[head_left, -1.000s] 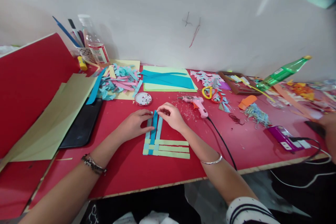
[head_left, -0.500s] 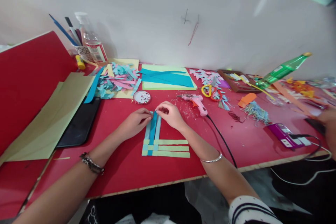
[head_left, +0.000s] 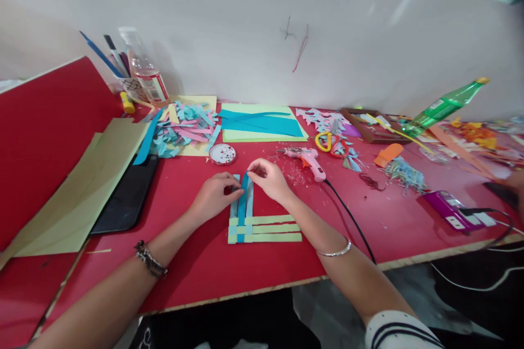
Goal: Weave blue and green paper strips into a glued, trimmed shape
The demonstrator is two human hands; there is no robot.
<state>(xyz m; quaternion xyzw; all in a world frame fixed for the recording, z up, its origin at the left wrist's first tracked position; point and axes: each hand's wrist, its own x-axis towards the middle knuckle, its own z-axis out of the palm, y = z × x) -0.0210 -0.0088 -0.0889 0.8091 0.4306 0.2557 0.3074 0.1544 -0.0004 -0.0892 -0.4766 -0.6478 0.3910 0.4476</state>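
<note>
My right hand [head_left: 268, 179] pinches the upper end of a dark blue paper strip [head_left: 242, 208]. This strip runs upright between two pale blue strips and crosses pale green paper strips [head_left: 278, 228] in a small weave. On the left, my left hand [head_left: 215, 196] has thumb and index finger apart, the thumb tip against or just over the dark blue strip. Its fingers hover at the upper end of the left pale blue strip [head_left: 234, 210]. The weave's lower left corner is interlaced; the green ends lie loose to the right.
Behind my hands are a round lid [head_left: 222, 154], a pink glue gun [head_left: 307, 161] with its cord, and scissors [head_left: 324, 142]. Cut paper scraps [head_left: 186, 125] and blue sheets [head_left: 262, 122] lie further back. A black tablet-like slab [head_left: 123, 204] is left. Another person's hand [head_left: 516, 182] shows at right.
My left hand has opened its pinch and slid slightly down beside the strip. My right hand still pinches the strip's top. The view has shifted slightly.
</note>
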